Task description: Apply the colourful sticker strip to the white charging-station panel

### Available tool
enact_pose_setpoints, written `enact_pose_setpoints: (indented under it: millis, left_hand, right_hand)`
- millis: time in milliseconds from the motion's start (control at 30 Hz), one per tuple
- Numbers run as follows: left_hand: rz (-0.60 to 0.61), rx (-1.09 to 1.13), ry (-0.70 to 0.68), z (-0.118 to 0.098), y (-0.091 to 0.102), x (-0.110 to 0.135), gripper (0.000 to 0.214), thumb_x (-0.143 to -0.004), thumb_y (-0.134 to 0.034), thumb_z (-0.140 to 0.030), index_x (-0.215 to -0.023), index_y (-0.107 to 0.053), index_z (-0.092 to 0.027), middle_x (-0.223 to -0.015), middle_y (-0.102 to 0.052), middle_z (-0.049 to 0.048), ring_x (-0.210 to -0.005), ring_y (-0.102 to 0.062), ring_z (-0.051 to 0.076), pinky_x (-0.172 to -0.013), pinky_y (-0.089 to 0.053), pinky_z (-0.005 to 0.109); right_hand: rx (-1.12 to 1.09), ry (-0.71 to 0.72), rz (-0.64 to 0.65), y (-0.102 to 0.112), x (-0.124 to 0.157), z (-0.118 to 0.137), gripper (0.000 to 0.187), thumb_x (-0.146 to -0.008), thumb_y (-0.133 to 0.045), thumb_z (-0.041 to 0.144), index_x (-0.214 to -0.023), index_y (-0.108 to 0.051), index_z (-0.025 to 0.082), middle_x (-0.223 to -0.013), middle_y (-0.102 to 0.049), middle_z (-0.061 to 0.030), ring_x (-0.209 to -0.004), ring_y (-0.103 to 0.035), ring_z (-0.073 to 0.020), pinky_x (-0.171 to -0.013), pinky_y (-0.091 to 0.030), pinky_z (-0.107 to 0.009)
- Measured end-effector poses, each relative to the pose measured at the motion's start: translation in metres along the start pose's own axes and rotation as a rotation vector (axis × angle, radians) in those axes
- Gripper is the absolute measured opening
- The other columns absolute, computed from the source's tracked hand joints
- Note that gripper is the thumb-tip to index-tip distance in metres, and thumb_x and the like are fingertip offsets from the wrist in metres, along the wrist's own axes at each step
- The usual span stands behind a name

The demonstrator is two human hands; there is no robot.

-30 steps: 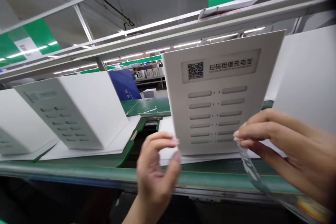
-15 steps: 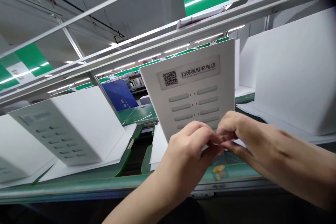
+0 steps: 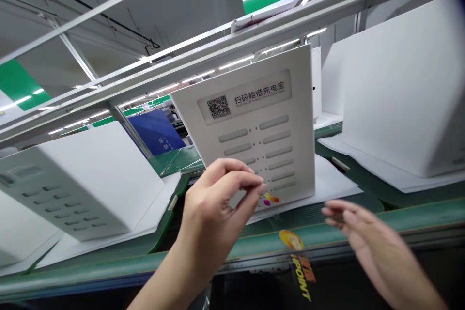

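Observation:
My left hand (image 3: 221, 203) has its thumb and index finger pinched on what looks like a clear logo sticker (image 3: 291, 240). Below the fingertips the sticker shows a small multicoloured mark, an orange oval and yellow "POINT" lettering; its clear edges are hard to make out. My right hand (image 3: 358, 230) is apart on the right, slightly blurred, fingers loosely stretched and nothing visible in them. Behind the left fingers stands a white power bank rental cabinet (image 3: 301, 106), with a QR code panel (image 3: 245, 97) and rows of slots. The left hand covers part of its lower front.
Similar slotted white cabinets (image 3: 98, 169) stand at left on white sheets. A large white panel (image 3: 395, 92) rises at right. The green conveyor edge (image 3: 160, 256) runs along the front. Behind are a blue board (image 3: 156, 131) and a metal rail (image 3: 181, 58).
My hands were together before the cabinet and have separated. The right moved down and right; the left moved left. The sticker's logos now show more fully. The view has shifted slightly.

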State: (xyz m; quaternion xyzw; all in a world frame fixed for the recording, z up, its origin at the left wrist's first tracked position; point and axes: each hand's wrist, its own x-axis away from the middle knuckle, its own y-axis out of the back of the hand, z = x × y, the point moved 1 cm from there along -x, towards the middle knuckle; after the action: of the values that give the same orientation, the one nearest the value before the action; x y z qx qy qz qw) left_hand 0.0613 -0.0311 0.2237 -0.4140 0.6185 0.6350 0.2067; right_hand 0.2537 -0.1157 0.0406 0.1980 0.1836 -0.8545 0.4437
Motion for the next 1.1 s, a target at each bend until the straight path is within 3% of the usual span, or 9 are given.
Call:
enact_pose_setpoints:
  millis: [67,133,367,533,667,867,967,1100]
  left_hand:
    - [-0.030,-0.001,0.038,0.004,-0.001,0.002,0.011,-0.072,-0.063,-0.008,-0.080,-0.062,-0.015,-0.084,-0.055,0.0016,-0.076,-0.054,0.006,-0.067,-0.047,0.015]
    - [-0.044,0.016,0.087,0.009,-0.002,0.004,0.013,-0.071,-0.063,-0.007,-0.080,-0.062,-0.016,-0.085,-0.055,0.0016,-0.077,-0.054,0.007,-0.066,-0.047,0.017]
    - [-0.101,0.053,0.191,0.029,-0.008,0.017,0.015,-0.070,-0.064,-0.008,-0.080,-0.062,-0.019,-0.085,-0.055,0.0009,-0.079,-0.055,0.010,-0.068,-0.048,0.021]
    - [-0.158,0.136,0.326,0.047,-0.013,0.033,0.011,-0.072,-0.064,-0.012,-0.079,-0.063,-0.020,-0.084,-0.055,0.0013,-0.081,-0.054,0.010,-0.068,-0.048,0.019]
    - [-0.184,0.418,0.609,0.070,-0.030,0.064,0.004,-0.075,-0.063,-0.020,-0.077,-0.062,-0.017,-0.084,-0.054,0.0022,-0.078,-0.053,0.008,-0.065,-0.045,0.016]
    - [-0.274,0.807,1.090,0.094,-0.086,0.140,0.021,-0.070,-0.067,-0.028,-0.076,-0.057,-0.011,-0.076,-0.053,0.0021,-0.072,-0.048,0.008,-0.068,-0.040,0.019]
    - [-0.291,0.858,1.221,0.097,-0.113,0.163,0.024,-0.069,-0.067,-0.029,-0.077,-0.056,-0.010,-0.071,-0.052,0.0011,-0.068,-0.046,0.007,-0.068,-0.038,0.020]
    - [-0.297,0.842,1.271,0.100,-0.133,0.172,0.025,-0.067,-0.067,-0.029,-0.076,-0.057,-0.009,-0.072,-0.055,0.0022,-0.069,-0.048,0.008,-0.069,-0.039,0.021]
  right_hand:
    - [-0.307,-0.344,0.035,-0.012,0.015,-0.022,0.032,-0.083,-0.048,0.039,-0.102,-0.062,0.017,-0.104,-0.059,-0.0113,-0.095,-0.058,-0.0182,-0.078,-0.051,-0.025]
    - [-0.483,-0.568,-0.019,-0.025,0.024,-0.025,0.034,-0.081,-0.050,0.044,-0.098,-0.065,0.018,-0.107,-0.057,-0.0104,-0.099,-0.056,-0.0184,-0.086,-0.048,-0.027]
    - [-0.581,-0.760,-0.156,-0.033,0.017,-0.003,0.034,-0.064,-0.069,0.044,-0.087,-0.067,0.018,-0.099,-0.057,-0.0072,-0.087,-0.056,-0.0153,-0.079,-0.049,-0.021]
    - [-0.578,-0.979,-0.230,-0.034,0.011,-0.003,0.039,-0.046,-0.081,0.021,-0.082,-0.066,0.018,-0.095,-0.059,-0.0035,-0.083,-0.057,-0.0094,-0.075,-0.048,-0.012]
    - [-0.538,-0.988,-0.330,-0.032,0.011,-0.014,0.034,-0.037,-0.083,0.019,-0.064,-0.062,0.013,-0.111,-0.056,-0.0040,-0.084,-0.058,-0.0100,-0.075,-0.048,-0.012]
    - [-0.284,-0.891,-0.288,-0.017,-0.004,-0.047,0.039,-0.033,-0.083,0.025,-0.063,-0.063,0.012,-0.105,-0.059,-0.0089,-0.103,-0.053,-0.0150,-0.078,-0.045,-0.009]
    - [-0.141,-0.839,-0.269,-0.011,-0.016,-0.065,0.043,-0.029,-0.083,0.030,-0.063,-0.063,0.012,-0.102,-0.060,-0.0078,-0.102,-0.053,-0.0155,-0.085,-0.043,-0.012]
    - [-0.015,-0.709,-0.224,-0.004,-0.030,-0.088,0.042,-0.033,-0.081,0.036,-0.061,-0.061,0.013,-0.103,-0.059,-0.0057,-0.102,-0.053,-0.0192,-0.103,-0.034,-0.031]
